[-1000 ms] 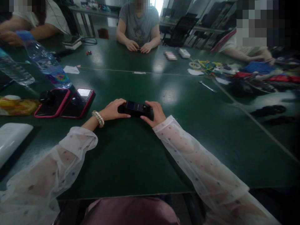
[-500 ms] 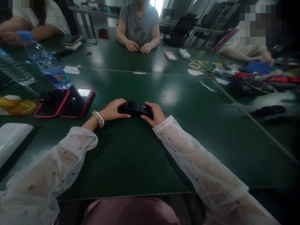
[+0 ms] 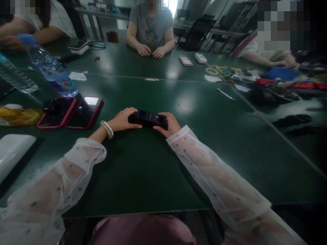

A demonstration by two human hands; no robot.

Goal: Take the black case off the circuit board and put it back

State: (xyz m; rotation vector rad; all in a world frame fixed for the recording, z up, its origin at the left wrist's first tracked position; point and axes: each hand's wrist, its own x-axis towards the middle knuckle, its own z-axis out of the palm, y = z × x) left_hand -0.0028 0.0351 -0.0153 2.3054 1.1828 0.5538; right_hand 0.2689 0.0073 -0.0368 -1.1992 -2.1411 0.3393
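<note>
A small black device (image 3: 148, 118) with a dark screen lies on the green table (image 3: 143, 170) in front of me. My left hand (image 3: 124, 119), with a bead bracelet at the wrist, grips its left end. My right hand (image 3: 169, 125) grips its right end, fingers curled around it. Both my arms wear sheer white sleeves.
Two red-cased phones (image 3: 74, 112) lie to the left, beside a water bottle (image 3: 51, 68) and a yellow packet (image 3: 17, 115). A white object (image 3: 12, 149) sits near left. Other people sit across; a person's hands (image 3: 150, 51) rest opposite. Cables and clutter (image 3: 268, 81) fill the right.
The device's right end has sunk slightly lower in my right hand; otherwise my hands stay in place.
</note>
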